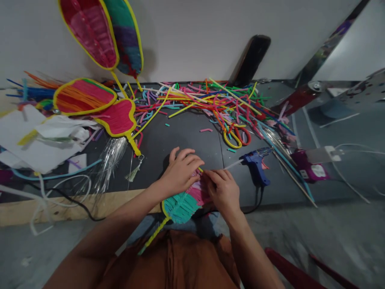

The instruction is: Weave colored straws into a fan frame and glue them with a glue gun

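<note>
A fan-shaped craft piece, teal at the lower end and pink toward the top, lies tilted at the table's front edge. Its yellow-wrapped handle points down toward my body. My left hand grips its upper edge between thumb and fingers, the other fingers stretched out. At the same edge, the fingertips of my right hand pinch a yellow pipe cleaner, of which only a short bit shows. My hands cover much of the piece's upper part.
Pipe cleaners lie heaped along the wall. Right of my hands are a blue glue gun, scissors and a red can. At left are finished fan shapes, silver tinsel and white paper. A phone leans on the wall.
</note>
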Motion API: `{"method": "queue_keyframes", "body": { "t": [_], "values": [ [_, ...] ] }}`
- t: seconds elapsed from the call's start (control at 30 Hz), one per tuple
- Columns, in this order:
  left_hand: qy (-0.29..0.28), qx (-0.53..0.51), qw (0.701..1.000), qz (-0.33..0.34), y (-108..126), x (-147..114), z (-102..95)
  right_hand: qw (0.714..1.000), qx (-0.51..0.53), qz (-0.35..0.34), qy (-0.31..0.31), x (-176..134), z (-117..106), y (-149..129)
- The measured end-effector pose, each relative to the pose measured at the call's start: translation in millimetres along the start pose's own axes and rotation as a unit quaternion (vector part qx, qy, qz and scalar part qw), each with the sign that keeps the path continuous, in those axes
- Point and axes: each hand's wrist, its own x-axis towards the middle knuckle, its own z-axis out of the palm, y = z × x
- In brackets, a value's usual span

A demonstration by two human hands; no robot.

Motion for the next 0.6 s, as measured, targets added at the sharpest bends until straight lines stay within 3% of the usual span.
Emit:
{"method": "queue_keyframes", "body": {
  "t": [0.6],
  "values": [
    [0.035,0.024,0.998,0.042,-2.4,-3.7,2.3,0.999,-0.027,-0.032,0.012,2.4,-0.4,-0.3]
  ]
}}
